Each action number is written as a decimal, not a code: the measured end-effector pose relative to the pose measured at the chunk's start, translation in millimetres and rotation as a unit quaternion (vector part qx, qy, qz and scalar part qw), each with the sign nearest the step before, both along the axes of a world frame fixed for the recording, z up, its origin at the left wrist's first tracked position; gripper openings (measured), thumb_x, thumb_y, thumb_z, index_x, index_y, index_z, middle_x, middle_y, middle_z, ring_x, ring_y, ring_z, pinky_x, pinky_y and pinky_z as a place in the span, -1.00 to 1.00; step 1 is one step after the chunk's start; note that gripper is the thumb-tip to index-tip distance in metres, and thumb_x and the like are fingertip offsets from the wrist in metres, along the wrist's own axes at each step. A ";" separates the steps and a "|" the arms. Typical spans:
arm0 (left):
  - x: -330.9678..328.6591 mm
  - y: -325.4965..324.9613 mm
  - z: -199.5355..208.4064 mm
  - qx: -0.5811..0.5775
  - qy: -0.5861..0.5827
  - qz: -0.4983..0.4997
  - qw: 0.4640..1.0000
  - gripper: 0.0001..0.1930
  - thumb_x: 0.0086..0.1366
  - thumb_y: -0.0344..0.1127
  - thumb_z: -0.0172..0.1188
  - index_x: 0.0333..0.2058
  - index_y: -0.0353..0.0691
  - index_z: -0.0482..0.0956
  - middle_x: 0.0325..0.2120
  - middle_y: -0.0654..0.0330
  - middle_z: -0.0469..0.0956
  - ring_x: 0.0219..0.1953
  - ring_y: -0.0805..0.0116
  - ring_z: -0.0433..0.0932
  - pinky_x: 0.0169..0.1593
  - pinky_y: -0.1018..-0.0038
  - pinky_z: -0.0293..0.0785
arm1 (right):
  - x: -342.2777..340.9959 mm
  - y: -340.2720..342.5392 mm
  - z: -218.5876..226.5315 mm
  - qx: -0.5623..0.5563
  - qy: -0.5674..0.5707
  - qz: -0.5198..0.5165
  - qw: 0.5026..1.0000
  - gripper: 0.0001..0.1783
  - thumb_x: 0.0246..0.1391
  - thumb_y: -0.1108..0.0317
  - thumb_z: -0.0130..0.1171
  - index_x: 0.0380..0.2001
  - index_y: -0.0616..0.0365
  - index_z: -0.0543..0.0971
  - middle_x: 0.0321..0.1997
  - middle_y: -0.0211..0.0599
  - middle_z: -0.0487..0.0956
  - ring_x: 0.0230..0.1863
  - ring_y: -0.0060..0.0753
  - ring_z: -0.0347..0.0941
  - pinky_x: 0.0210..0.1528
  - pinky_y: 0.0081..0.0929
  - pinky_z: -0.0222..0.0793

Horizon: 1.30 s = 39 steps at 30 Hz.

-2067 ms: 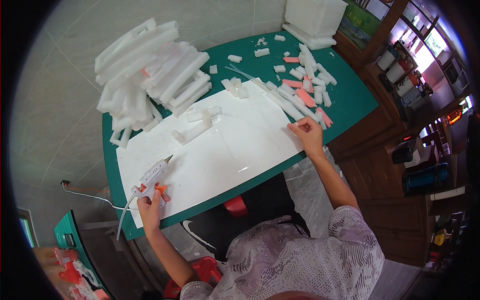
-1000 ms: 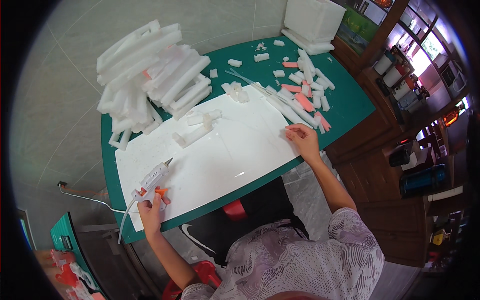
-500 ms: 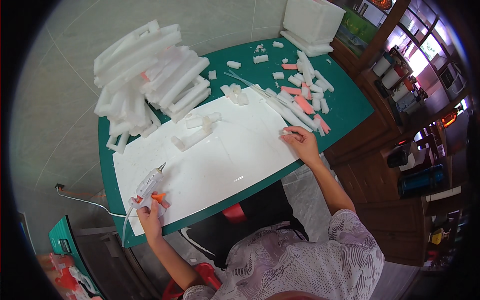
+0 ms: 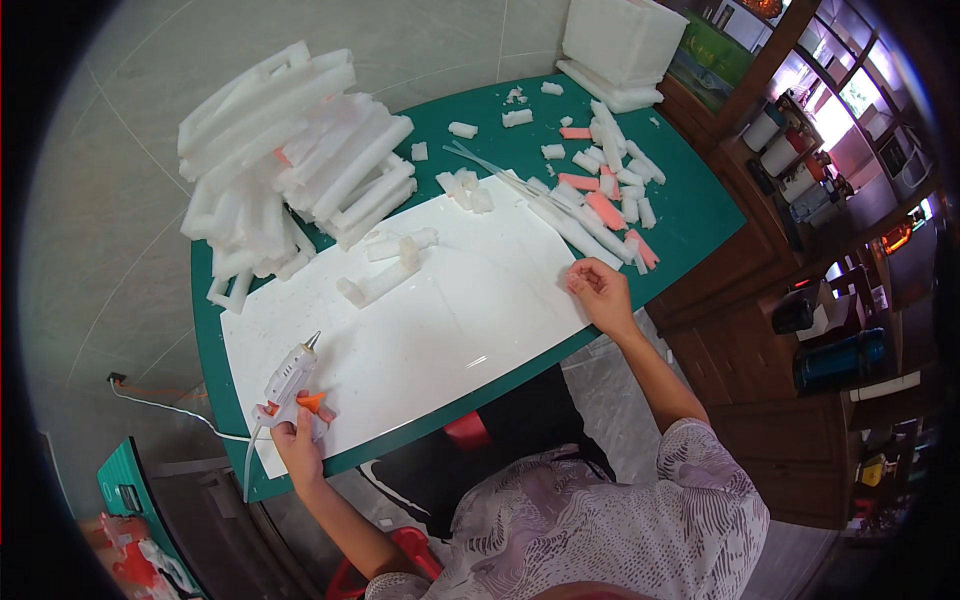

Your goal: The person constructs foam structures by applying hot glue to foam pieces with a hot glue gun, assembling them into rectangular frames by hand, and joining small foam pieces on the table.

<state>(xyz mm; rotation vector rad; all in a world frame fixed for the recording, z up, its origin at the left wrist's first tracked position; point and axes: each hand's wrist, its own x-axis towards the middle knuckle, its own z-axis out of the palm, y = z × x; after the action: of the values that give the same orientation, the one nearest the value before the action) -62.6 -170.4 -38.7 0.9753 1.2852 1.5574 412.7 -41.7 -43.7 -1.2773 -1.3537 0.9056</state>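
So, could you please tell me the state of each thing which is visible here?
Left hand: closed around the glue gun's handle.
Glue gun: held, nozzle pointing forward; hot or cold, cannot tell.
Right hand: fingers curled; whether holding something, unclear.
White board: lying flat on the green table.
White foam frames: heaped in a pile.
Pink foam pieces: lying scattered.

No words or numbers can be read. A plain white curved mark [image 4: 388,487] stands on the black trousers [image 4: 540,415], toward 7 o'clock. Small dark marks on the gun [image 4: 288,372], at 8 o'clock, and pale ones on the green panel [image 4: 716,62], between 1 and 2, are too small to make out.
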 end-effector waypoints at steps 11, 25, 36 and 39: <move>0.7 -1.2 0.7 -0.009 0.007 0.014 1.000 -0.66 0.36 -0.39 0.09 0.04 -0.39 0.31 -0.08 0.07 0.48 -0.40 0.29 0.53 -0.24 0.31 0.51 | -5.6 -3.8 11.0 0.016 0.004 0.012 1.000 -0.83 0.15 0.52 0.07 -0.23 0.33 0.60 -0.41 -0.34 0.58 -0.38 -0.59 0.47 -0.25 -0.63 0.39; 1.3 -0.7 -0.7 0.009 0.000 0.005 1.000 -0.67 0.37 -0.38 0.09 0.03 -0.40 0.31 -0.11 0.08 0.47 -0.42 0.31 0.51 -0.25 0.31 0.48 | -5.6 -10.1 22.1 -0.040 -0.044 0.013 0.998 -0.89 0.05 0.50 0.24 -0.37 0.35 0.64 -0.43 -0.24 0.65 -0.40 -0.56 0.56 -0.28 -0.62 0.47; 1.4 -0.9 -0.9 0.005 -0.020 0.012 1.000 -0.62 0.34 -0.37 0.14 0.05 -0.39 0.29 -0.08 0.04 0.48 -0.41 0.32 0.52 -0.21 0.35 0.49 | -8.6 -4.3 11.3 -0.012 0.004 -0.007 1.000 -0.81 0.18 0.48 0.09 -0.31 0.36 0.65 -0.43 -0.24 0.66 -0.39 -0.56 0.57 -0.26 -0.63 0.45; 0.8 0.0 -1.7 0.015 0.013 0.003 1.000 -0.68 0.39 -0.36 0.07 0.04 -0.37 0.30 -0.09 0.09 0.45 -0.42 0.31 0.50 -0.28 0.31 0.47 | -5.1 -3.9 6.1 -0.006 -0.018 -0.005 1.000 -0.84 0.12 0.46 0.16 -0.32 0.33 0.66 -0.41 -0.26 0.67 -0.38 -0.57 0.57 -0.25 -0.64 0.45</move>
<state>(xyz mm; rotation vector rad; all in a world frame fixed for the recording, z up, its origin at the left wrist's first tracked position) -61.8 -170.4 -40.4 1.0146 1.2859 1.5781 407.6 -45.6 -37.6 -1.3148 -1.3715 0.8893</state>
